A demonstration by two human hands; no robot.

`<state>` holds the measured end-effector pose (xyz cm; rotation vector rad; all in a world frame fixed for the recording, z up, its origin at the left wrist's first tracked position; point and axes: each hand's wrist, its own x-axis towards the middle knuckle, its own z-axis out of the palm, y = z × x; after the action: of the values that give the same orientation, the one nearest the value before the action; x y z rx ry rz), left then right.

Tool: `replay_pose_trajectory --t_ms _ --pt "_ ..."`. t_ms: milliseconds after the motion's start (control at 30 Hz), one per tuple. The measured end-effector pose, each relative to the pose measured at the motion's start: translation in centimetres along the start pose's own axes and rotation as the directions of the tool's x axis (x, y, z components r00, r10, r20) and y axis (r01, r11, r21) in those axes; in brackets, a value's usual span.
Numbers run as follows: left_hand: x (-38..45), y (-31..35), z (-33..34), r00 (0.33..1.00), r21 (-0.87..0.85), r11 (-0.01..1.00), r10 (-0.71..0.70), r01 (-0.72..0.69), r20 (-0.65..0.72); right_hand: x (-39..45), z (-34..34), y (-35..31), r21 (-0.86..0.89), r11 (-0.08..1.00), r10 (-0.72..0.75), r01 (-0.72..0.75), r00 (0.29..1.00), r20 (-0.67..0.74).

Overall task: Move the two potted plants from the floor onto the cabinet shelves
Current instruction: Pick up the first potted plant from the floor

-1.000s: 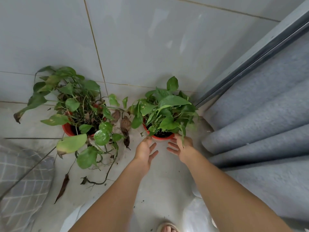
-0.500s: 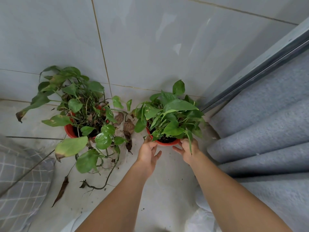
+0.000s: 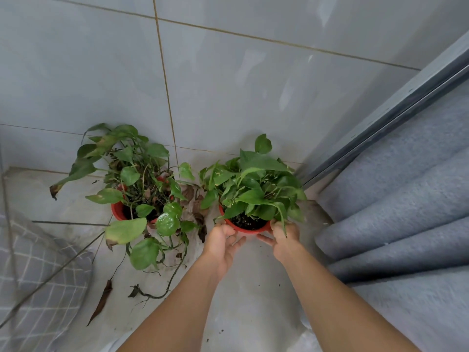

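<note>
Both hands grip right pot; curtain beside.

Two leafy red-potted plants upright, side by side

Leaves hide most of the right pot and nearly all of the left pot. The checked cloth and grey curtain run off the frame's edges. Both forearms are cut off at the bottom.

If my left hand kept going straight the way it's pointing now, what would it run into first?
The left hand is already at the near rim of the red pot on the right, so it would likely press straight into that pot's side, under the leaves. How firmly it touches now is hard to judge.
</note>
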<state>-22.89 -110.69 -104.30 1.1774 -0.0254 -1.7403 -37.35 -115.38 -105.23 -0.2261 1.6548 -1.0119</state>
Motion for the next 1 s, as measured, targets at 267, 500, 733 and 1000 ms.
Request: replay_pose_trajectory --t_ms 267,500,733,1000 --pt "-4.3 3.1 1.9 0.999 0.061 0.997 0.034 -0.035 0.026 -4.4 0.2 -1.7 0.058 0.995 -0.081 0.083 0.996 -0.026" --pt "-8.1 6.3 3.8 0.993 0.323 0.940 0.091 -0.111 0.074 -9.1 -0.4 -5.5 0.039 0.984 -0.174 0.176 0.984 -0.045" --pt "-11.6 8.8 6.2 0.921 0.236 0.905 0.294 -0.354 0.255 -14.1 -0.3 -10.4 0.095 0.947 -0.302 0.306 0.952 -0.053" --pt "-13.7 11.4 5.5 0.814 0.287 0.787 0.417 -0.546 0.405 -18.9 -1.6 -13.7 0.108 0.906 -0.408 0.409 0.912 -0.038"
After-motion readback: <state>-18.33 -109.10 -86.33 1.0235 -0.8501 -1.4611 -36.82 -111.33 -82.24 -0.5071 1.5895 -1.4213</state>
